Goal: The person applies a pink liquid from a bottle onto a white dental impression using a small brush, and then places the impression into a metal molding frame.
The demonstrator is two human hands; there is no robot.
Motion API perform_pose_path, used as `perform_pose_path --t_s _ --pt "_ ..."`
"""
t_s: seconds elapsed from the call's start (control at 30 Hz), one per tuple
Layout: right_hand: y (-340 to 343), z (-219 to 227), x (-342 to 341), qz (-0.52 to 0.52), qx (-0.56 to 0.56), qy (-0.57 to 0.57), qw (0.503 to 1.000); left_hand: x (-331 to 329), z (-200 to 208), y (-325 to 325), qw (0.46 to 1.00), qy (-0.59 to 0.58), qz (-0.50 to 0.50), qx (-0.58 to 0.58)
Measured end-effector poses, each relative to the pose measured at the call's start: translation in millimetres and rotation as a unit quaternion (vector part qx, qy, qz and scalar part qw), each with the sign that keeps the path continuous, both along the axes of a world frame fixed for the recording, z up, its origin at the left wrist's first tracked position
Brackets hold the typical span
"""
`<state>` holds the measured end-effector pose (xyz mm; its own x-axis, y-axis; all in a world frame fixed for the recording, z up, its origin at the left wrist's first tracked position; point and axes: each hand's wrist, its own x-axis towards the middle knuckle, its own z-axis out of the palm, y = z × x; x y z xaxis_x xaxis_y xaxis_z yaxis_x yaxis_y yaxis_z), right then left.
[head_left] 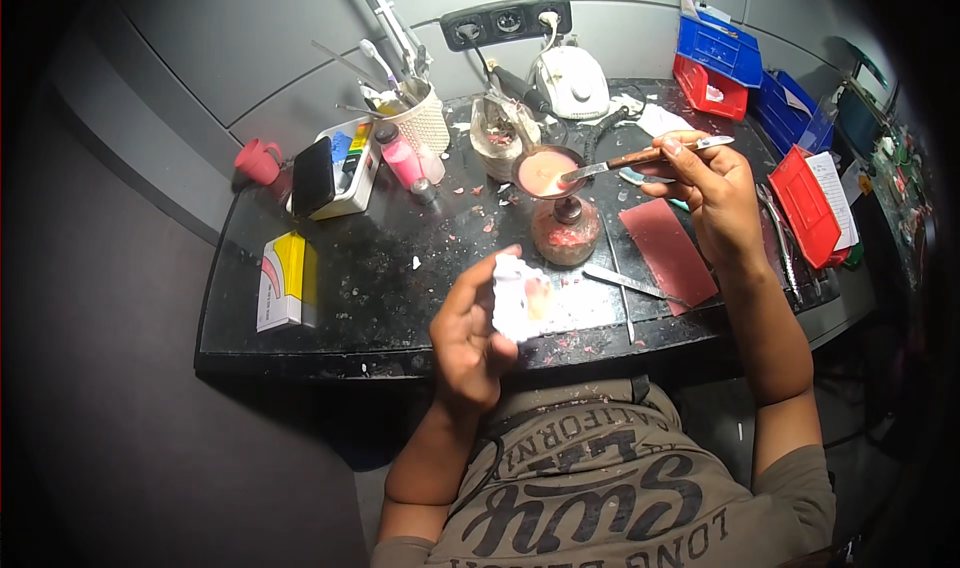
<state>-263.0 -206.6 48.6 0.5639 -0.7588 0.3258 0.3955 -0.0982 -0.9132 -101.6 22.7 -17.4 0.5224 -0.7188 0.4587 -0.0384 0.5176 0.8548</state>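
My left hand (468,343) grips a white plaster dental model (513,303) with a pinkish patch on one side, held above the table's front edge. In my right hand (717,193) is a wax knife (640,157) with a brown handle, pinched between thumb and fingers. Its blade tip reaches into a small round pan of melted pink wax (549,173). Under the pan stands a glass burner (566,233) with pink bits visible in it; any flame is hard to make out. A pink wax sheet (668,253) lies below my right hand.
A metal spatula (635,283) and a thin rod (619,278) lie near the front. Leftward are a box (285,281), a phone (313,178) and a pink bottle (402,158). Red bins (800,208) stand right, a white control unit (570,81) behind. Wax scraps litter the black table (350,308).
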Motion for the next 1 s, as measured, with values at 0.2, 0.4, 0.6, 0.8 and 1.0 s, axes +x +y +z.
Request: perform_pose_path --t_s 0.2,0.4,0.6,0.8,1.0 --pt "-0.5 0.5 -8.0 0.012 -0.042 -0.002 0.999 12.6 -11.6 -8.0 0.999 0.012 -0.037 0.038" --pt "0.3 -1.6 -2.0 -0.026 -0.066 -0.016 0.997 11.2 -11.3 -8.2 0.999 0.001 -0.036 0.036" --pt "3.6 3.5 0.7 -0.040 -0.071 -0.027 0.996 10.4 -12.7 -8.1 0.999 -0.001 -0.039 0.035" --pt "9.2 -1.1 7.5 -0.041 -0.140 -0.009 0.989 9.0 -10.5 -6.9 0.998 0.010 -0.044 0.034" --pt "9.5 -0.5 6.4 -0.038 -0.146 -0.011 0.988 9.9 -12.4 -7.3 0.998 0.010 -0.045 0.034"
